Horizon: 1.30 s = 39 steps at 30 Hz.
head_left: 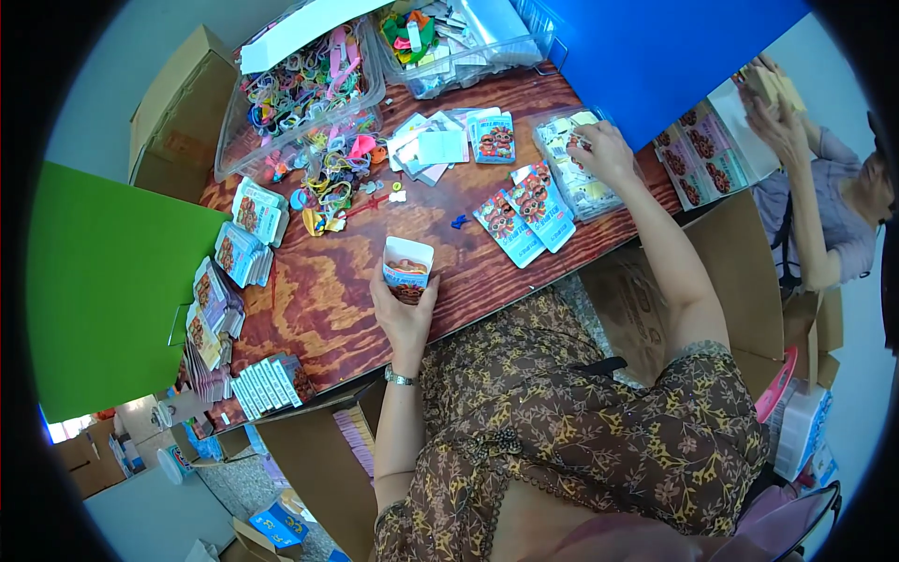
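My left hand (405, 314) is wrapped round a small open-topped printed box (409, 272), held upright near the table's front edge. Something brownish shows inside its white mouth. At the right, my right hand (607, 150) reaches into a clear plastic tub (613, 201) of small white and pale yellow pieces (567, 173). Its fingers are bent together over the pieces, and whatever they grip is hidden. Beside the tub lie two flat blue printed cartons (508, 229), partly overlapping. A small dark blue piece (459, 222) lies between them and my left hand.
Bins of colourful bands (300, 94) and mixed small parts (431, 47) stand at the back, near loose cards (431, 145). Stacked cartons (243, 253) line the left edge beside a green panel (122, 290). A blue panel (665, 56) divides off another person's hands (777, 117).
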Motion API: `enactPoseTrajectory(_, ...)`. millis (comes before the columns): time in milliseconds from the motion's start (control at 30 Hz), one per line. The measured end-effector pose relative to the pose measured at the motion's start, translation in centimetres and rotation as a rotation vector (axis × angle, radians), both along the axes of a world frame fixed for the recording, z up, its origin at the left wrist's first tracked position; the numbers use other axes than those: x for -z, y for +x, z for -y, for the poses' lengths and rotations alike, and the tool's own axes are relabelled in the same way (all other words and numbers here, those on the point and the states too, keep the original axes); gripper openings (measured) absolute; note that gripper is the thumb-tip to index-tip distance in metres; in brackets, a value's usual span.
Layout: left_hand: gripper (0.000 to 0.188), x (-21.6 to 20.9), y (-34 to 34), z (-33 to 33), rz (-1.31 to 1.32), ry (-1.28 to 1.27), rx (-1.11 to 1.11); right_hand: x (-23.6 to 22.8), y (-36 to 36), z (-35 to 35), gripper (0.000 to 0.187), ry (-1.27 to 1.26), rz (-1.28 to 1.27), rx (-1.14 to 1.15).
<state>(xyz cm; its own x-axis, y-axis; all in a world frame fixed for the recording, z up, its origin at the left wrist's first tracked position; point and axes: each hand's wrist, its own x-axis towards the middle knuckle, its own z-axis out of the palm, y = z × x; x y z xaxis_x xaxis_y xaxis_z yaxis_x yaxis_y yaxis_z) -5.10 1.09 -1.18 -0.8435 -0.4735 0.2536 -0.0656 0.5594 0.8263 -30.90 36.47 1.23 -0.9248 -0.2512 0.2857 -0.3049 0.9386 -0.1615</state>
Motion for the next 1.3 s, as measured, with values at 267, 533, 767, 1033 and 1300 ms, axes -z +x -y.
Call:
enactPoseTrajectory(267, 0.08, 0.0, 0.5, -0.1, 0.013, 0.015, -0.006, -1.0, -1.0, -1.4, 0.015, -0.288, 0.034, -0.063)
enactPoseTrajectory(533, 0.082, -0.8, 0.9, -0.1, 0.042, -0.016, 0.004, -3.6, -1.2, 0.8, 0.018, -0.461, 0.203, -0.227)
enactPoseTrajectory(767, 0.078, -0.9, 0.9, -0.2, -0.009, -0.096, -0.002, -1.8, -4.1, 4.5, 0.029, -0.151, 0.412, 0.014)
enactPoseTrajectory(1033, 0.079, -0.7, 0.8, -0.3, -0.011, -0.107, -0.011, -0.6, -4.8, 5.4, 0.028, 0.076, 0.366, 0.122)
enactPoseTrajectory(1300, 0.08, -0.6, 0.8, -0.1, -0.003, -0.105, -0.006, -1.4, -4.5, 0.6, 0.024, -0.728, 0.48, -0.019)
